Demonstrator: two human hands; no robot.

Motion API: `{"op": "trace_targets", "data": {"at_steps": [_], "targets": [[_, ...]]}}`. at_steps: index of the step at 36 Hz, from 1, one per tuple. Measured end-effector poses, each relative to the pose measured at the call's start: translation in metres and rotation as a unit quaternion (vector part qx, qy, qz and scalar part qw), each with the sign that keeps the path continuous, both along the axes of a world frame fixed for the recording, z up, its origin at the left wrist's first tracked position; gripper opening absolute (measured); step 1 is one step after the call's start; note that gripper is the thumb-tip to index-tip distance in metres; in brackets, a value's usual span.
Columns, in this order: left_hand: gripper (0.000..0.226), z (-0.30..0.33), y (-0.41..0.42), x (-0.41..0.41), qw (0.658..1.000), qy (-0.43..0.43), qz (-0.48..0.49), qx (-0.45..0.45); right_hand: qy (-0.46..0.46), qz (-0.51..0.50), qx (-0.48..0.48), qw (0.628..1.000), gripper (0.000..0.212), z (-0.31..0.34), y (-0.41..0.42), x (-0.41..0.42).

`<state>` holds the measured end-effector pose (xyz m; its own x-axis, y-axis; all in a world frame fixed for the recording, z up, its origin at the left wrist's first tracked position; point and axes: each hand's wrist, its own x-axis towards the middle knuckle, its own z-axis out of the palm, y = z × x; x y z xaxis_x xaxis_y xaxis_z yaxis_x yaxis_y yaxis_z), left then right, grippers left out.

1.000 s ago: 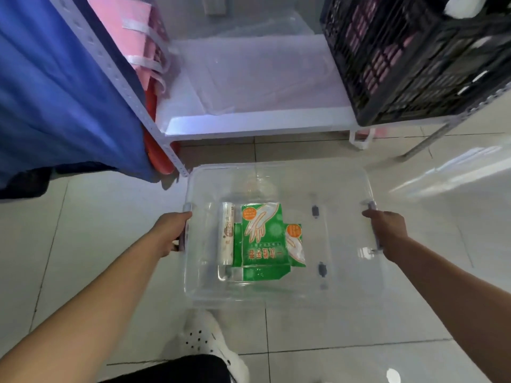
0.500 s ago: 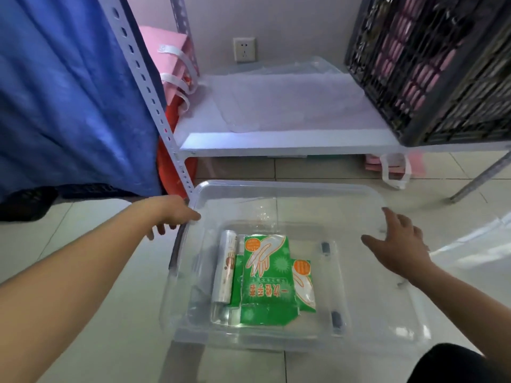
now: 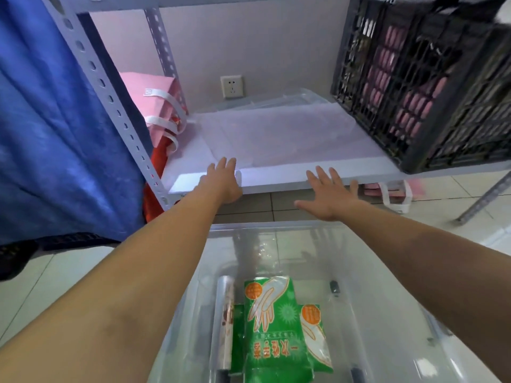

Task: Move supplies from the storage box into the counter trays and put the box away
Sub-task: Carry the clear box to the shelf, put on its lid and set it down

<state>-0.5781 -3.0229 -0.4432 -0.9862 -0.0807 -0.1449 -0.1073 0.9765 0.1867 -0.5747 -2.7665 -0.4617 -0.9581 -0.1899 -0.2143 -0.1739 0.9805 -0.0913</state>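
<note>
Currently the storage box [image 3: 304,272] on the floor holds green packets [image 3: 272,330] and a roll [image 3: 225,324]; left hand [image 3: 222,181] and right hand [image 3: 327,193], fingers spread, empty, reach toward the far shelf [image 3: 276,179]. Stowing likely remains.

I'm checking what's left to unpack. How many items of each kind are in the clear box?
Green glove packs: 2, the second partly under the first
Plastic-wrapped roll: 1
Total in the clear storage box: 3

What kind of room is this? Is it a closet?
Probably a storeroom or back room, not a closet. There is a metal rack shelf, a black crate full of stuff on it, and a clear storage box of supplies on the tiled floor.
</note>
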Motion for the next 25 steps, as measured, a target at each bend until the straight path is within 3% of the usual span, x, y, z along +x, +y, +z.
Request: {"op": "trace_targets", "data": {"at_steps": [5,8,12,15,20,25], "targets": [[0.082,-0.009,-0.016,-0.025,0.999,-0.027,-0.002,-0.029,-0.039,-0.005,-0.023,0.999,0.091,-0.019,0.004,-0.011],[0.08,-0.021,-0.029,-0.028,0.998,0.012,-0.022,-0.063,-0.009,-0.01,-0.05,0.999,0.092,-0.033,0.005,-0.015],[0.055,-0.027,-0.028,-0.016,0.99,0.094,-0.036,-0.102,-0.023,-0.011,-0.05,0.998,0.093,-0.031,0.007,-0.021],[0.038,-0.028,-0.022,0.004,0.985,0.12,-0.027,-0.125,-0.046,-0.014,-0.027,0.998,0.097,-0.026,0.001,-0.018],[0.023,-0.019,-0.016,0.046,0.972,0.137,-0.08,-0.176,-0.081,-0.023,-0.068,0.994,0.095,-0.011,-0.005,0.004],[0.036,0.0,-0.005,0.084,0.973,0.141,-0.13,-0.129,0.014,-0.049,-0.175,0.983,0.091,-0.022,0.015,0.07]]}}
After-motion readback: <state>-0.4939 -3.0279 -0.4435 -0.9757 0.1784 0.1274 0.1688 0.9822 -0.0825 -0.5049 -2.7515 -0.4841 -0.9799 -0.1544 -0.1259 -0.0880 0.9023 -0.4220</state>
